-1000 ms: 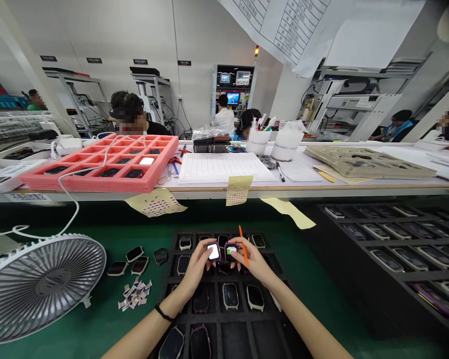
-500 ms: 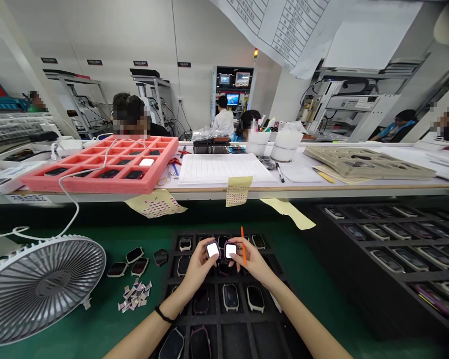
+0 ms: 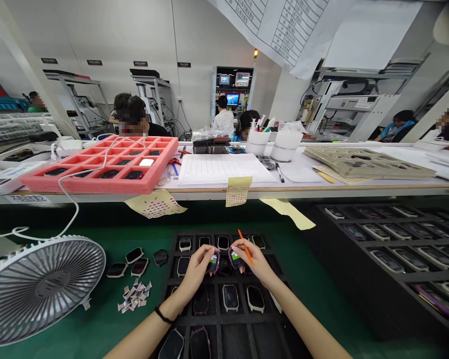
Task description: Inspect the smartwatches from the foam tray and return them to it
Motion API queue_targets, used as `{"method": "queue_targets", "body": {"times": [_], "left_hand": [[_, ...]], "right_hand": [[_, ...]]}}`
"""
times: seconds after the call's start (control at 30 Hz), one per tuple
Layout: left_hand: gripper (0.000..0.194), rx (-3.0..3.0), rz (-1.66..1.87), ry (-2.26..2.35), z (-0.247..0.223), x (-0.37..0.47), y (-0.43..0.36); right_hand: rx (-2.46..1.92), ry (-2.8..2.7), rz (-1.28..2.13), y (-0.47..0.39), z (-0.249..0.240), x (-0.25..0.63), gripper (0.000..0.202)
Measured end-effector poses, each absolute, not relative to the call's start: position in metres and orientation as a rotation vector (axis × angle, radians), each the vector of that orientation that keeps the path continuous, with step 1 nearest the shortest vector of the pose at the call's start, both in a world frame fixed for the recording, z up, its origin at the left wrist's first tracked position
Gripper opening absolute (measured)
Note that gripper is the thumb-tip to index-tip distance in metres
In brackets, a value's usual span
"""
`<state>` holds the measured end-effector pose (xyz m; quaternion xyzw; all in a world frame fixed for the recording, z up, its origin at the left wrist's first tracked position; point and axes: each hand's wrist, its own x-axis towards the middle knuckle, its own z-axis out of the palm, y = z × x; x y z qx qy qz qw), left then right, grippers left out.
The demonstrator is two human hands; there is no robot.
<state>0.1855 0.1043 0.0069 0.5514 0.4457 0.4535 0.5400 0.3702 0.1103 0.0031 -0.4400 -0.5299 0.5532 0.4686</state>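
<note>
My left hand is closed round a purple-rimmed smartwatch body, its lit screen partly green and turned inward. In my right hand is a second purple-rimmed smartwatch, also showing green and white. A thin orange stick lies between the fingers of that same hand. Both watches are held just above a black compartment tray, close together but apart. Several strapless watches, such as a pale-framed watch, lie in its compartments. Fingertips under the watches are partly hidden.
On the green mat left are loose watches, a pile of small strips and a fan. Another black tray stands right. A shelf ahead carries a pink foam tray and papers. Several people sit beyond.
The two screens have gone from white to partly green. Both watches have tilted and moved slightly down and apart, and the orange stick leans more.
</note>
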Motion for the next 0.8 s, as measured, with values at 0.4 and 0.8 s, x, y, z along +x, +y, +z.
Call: {"method": "queue_targets", "body": {"times": [0.4,0.8], "left_hand": [[0.035,1.309,1.001,1.016,0.004,0.185,0.103],[0.040,1.303,1.053,0.937,-0.008,0.185,0.107]], "right_hand": [[-1.060,-1.326,1.355,0.110,0.004,0.370,0.034],[-0.942,-1.371,1.399,0.113,-0.006,0.370,0.036]]}}
